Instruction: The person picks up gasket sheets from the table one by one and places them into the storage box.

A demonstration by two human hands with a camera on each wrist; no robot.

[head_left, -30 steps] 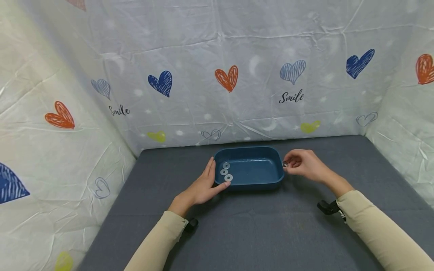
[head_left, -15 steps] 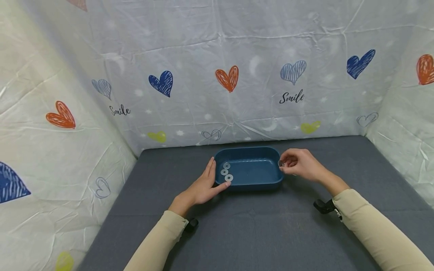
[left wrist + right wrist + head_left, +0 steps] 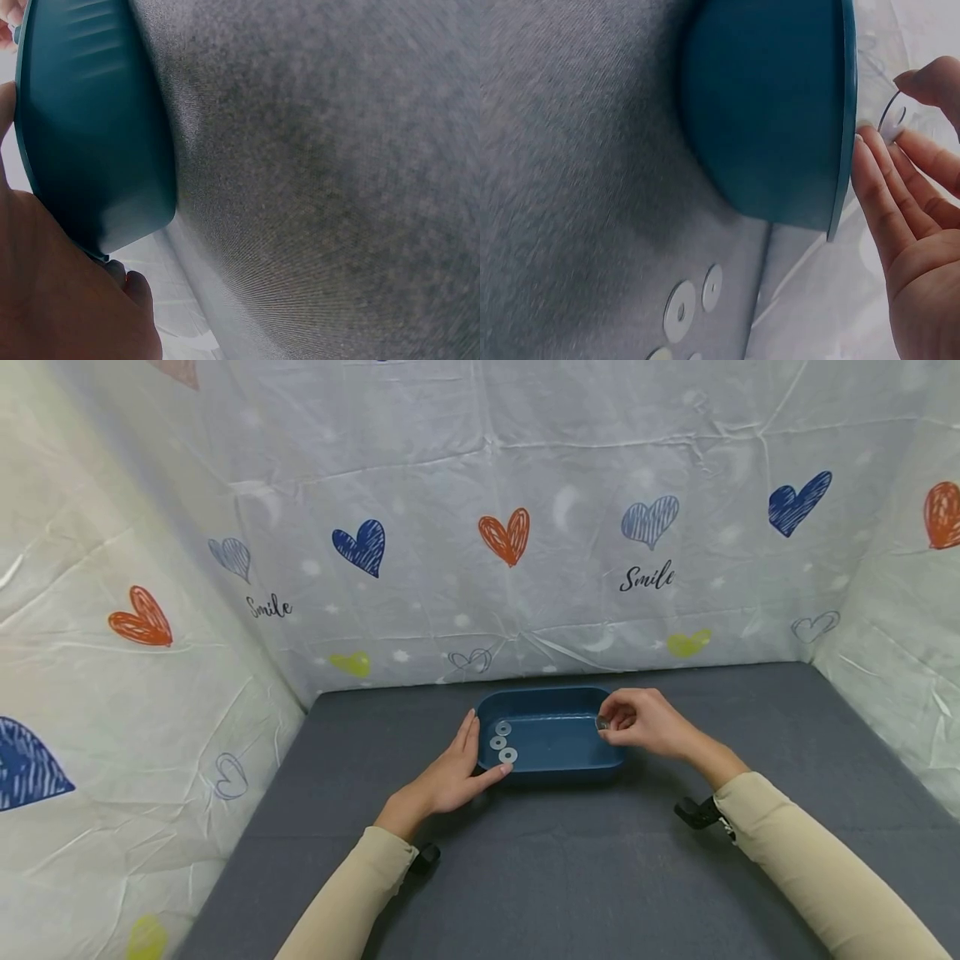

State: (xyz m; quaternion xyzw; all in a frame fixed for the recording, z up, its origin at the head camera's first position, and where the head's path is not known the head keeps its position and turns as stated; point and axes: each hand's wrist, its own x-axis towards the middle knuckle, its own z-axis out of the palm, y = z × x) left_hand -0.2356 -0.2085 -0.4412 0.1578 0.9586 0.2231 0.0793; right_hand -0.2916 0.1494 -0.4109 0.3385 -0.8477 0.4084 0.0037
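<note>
Right hand (image 3: 648, 724) has moved toward 9 o'clock, carrying washer (image 3: 602, 724) past 3 o'clock rim of tray (image 3: 555, 747). Thumb and fingertip pinch washer; it looks to be over tray's interior, likely ready for release, not yet set down. Left hand (image 3: 448, 775): fingers together along 9 o'clock wall, thumb spread to 7 o'clock rim, apparently steadying. Three washers (image 3: 492, 743) lie inside, near 9 o'clock. Loose washers (image 3: 673, 321) on table (image 3: 570, 877), beside tray's 3 o'clock end.

Left arm (image 3: 348, 893), right arm (image 3: 817, 864) extended forward. Left grip (image 3: 448, 770): fingers (image 3: 466, 735) straight, thumb spread. Right grip (image 3: 645, 720): thumb (image 3: 932, 79), forefinger (image 3: 934, 159) pinching inward.
</note>
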